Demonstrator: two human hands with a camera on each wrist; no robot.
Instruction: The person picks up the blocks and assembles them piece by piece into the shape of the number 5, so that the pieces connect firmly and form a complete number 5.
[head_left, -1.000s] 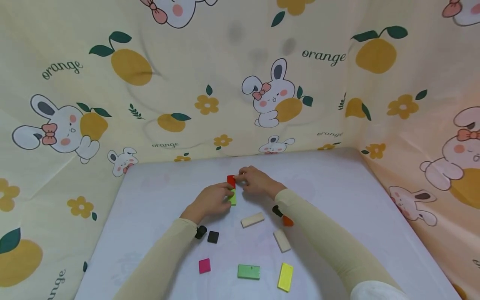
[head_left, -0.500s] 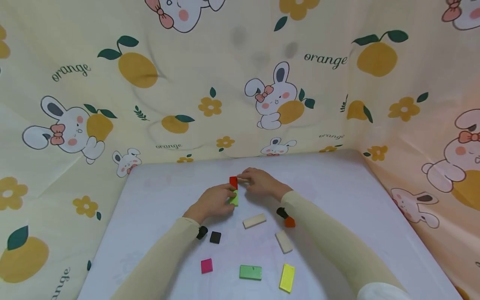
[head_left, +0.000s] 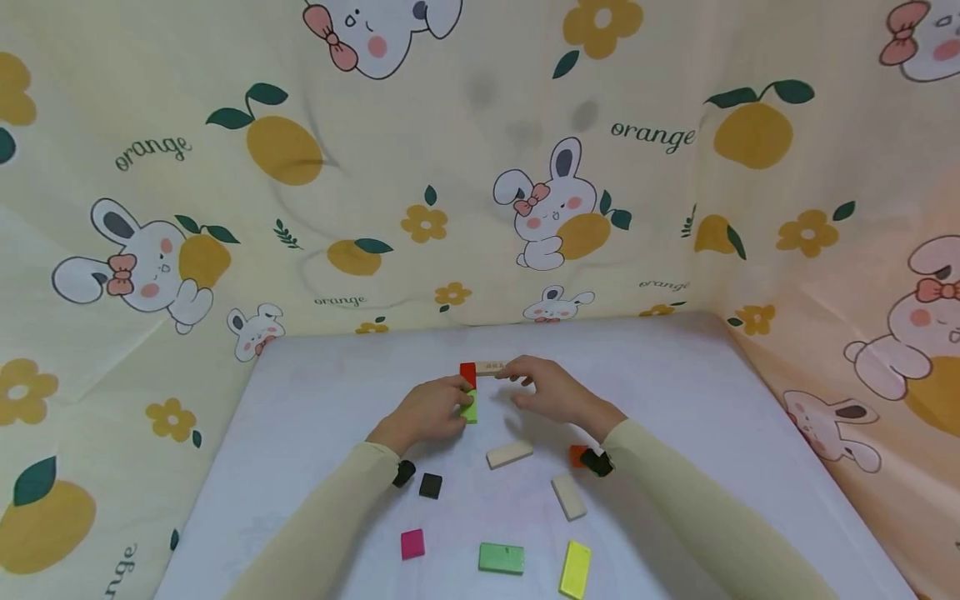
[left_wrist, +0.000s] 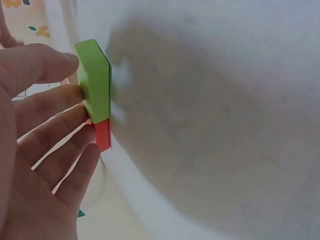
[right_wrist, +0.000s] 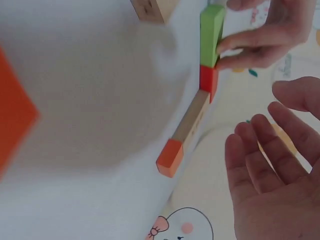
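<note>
A lime-green block (head_left: 470,411) and a red block (head_left: 468,373) stand end to end near the table's back. From the red one a wooden block (head_left: 489,367) extends rightward at an angle, with an orange block (right_wrist: 170,159) at its far end, hidden in the head view. My left hand (head_left: 429,410) rests its fairly straight fingertips against the side of the green and red blocks; its thumb touches the green one. Fingers spread and holding nothing, my right hand (head_left: 551,390) hovers just right of the wooden block, apart from it.
Closer to me lie two wooden blocks (head_left: 510,455) (head_left: 568,497), a black block (head_left: 431,486), a magenta block (head_left: 412,544), a green block (head_left: 501,558) and a yellow block (head_left: 575,570). Another orange block (head_left: 577,455) sits near my right wrist. Patterned cloth (head_left: 420,167) walls the table (head_left: 315,400).
My right hand has come away from the row of blocks, moving right and toward me with fingers spreading, which uncovers the wooden block. The left hand stays at the green and red blocks.
</note>
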